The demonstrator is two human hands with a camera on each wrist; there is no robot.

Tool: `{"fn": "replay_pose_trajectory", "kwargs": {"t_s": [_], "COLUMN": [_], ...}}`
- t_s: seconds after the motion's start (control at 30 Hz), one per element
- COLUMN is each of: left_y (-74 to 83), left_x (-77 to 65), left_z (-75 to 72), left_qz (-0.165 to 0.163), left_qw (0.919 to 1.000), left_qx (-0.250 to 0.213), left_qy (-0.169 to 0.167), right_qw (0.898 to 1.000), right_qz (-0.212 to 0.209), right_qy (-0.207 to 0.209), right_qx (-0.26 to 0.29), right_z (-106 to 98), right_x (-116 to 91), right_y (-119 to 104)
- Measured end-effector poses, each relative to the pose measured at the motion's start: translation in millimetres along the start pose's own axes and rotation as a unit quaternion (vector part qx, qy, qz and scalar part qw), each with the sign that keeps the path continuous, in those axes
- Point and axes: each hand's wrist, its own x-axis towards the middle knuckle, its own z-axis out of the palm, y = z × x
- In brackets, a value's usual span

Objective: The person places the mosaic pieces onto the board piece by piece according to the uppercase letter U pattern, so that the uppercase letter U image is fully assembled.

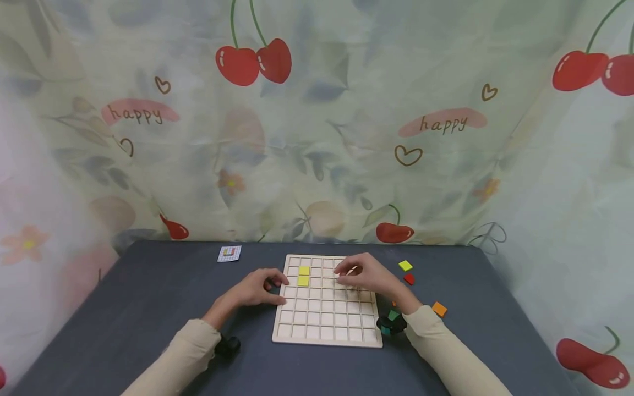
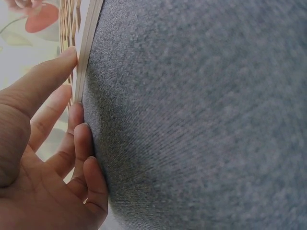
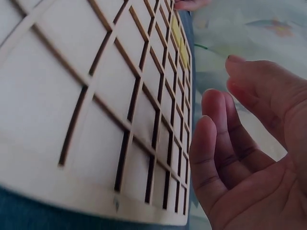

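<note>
A pale wooden grid board [image 1: 327, 333] lies on the dark table. Two yellow square tiles [image 1: 304, 281] sit in neighbouring cells, one behind the other, towards its far left. My left hand [image 1: 258, 287] touches the board's left edge, thumb and fingertips spread along it; the wooden rim [image 2: 85, 52] shows beside the thumb in the left wrist view. Over the far right part of the board is my right hand [image 1: 365, 273], loosely bent. Thumb and fingers stand apart in the right wrist view, and no tile shows between the fingertips [image 3: 206, 129].
Right of the board lie a yellow tile [image 1: 405, 265], a red piece [image 1: 409, 279] and an orange tile [image 1: 439, 309]. Green pieces [image 1: 393, 315] are partly hidden by the right wrist. A small patterned card [image 1: 229, 253] lies at the back left, before a printed curtain [image 1: 317, 181].
</note>
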Motion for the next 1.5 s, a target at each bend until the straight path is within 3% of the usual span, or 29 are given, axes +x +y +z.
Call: {"fn": "replay_pose_trajectory", "kwargs": {"t_s": [0.3,0.67,0.97,1.17,1.5], "left_y": [-0.8,-1.3,-0.1,-1.0,1.2], "left_x": [-0.9,1.8,0.0,-0.3,-0.6], "left_z": [0.7,1.1,-1.0,-0.4,-0.7], "left_qz": [-0.008,-0.005,0.005,0.001,0.011], "left_qw": [1.0,1.0,1.0,1.0,0.9999], "left_qx": [0.001,0.0,-0.002,0.002,0.0], "left_qy": [0.002,-0.001,-0.003,-0.003,-0.002], "right_qw": [1.0,0.999,0.998,0.996,0.986], "right_qz": [-0.008,0.026,0.044,0.069,0.133], "right_qy": [-0.003,0.014,0.025,0.045,0.099], "right_qx": [-0.02,-0.04,-0.044,-0.013,-0.01], "right_z": [-18.6,-41.7,-57.1,-70.3,-95.7], "right_x": [-24.3,-55.2,-75.9,-86.3,-99.3], "right_y": [4.4,8.8,24.8,37.0,58.6]}}
